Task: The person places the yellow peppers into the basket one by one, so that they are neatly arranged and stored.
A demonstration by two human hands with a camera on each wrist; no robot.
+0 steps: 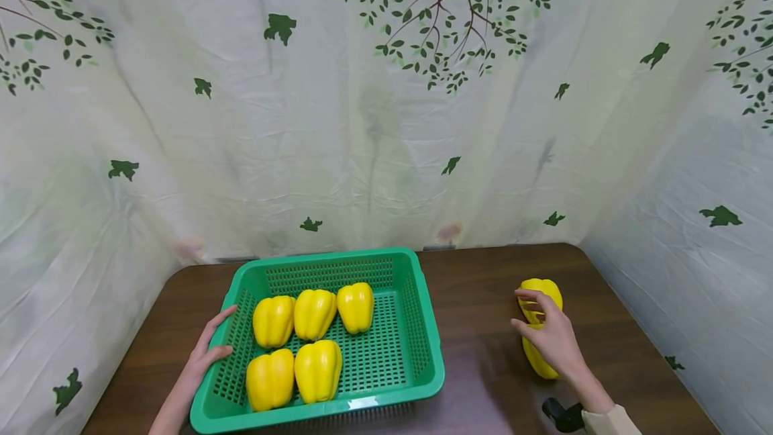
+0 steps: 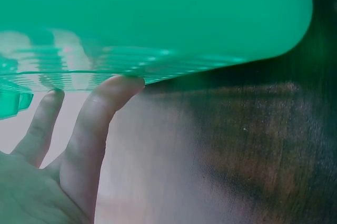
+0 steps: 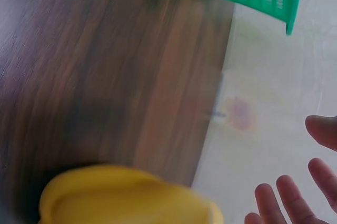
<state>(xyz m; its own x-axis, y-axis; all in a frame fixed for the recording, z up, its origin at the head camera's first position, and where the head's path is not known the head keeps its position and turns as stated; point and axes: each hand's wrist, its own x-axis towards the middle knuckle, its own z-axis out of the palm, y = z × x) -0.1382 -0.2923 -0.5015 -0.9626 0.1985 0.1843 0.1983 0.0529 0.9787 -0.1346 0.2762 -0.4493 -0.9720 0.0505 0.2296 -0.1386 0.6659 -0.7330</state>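
Note:
A green plastic basket [image 1: 392, 399] with slotted walls holds several yellow bell peppers [image 1: 317, 371], in a back row and a front row. Along its left side lies my left hand [image 1: 201, 356], thumb and fingers spread, fingertips against the wall. The left wrist view shows these fingers [image 2: 92, 129] extended to the basket's side [image 2: 158, 13]. Over on the right, two more bell peppers lie one behind the other, the far one [image 1: 548, 289] and the near one [image 1: 537, 362]. My right hand [image 1: 557, 342] hovers over them, fingers parted and holding nothing, partly hiding both.
The brown wooden table [image 1: 477, 327] extends between the basket and the right-hand peppers. A black wrist device [image 1: 563, 415] sits at my right cuff. Behind the table and at both sides hangs a pale leaf-patterned curtain [image 1: 374, 153].

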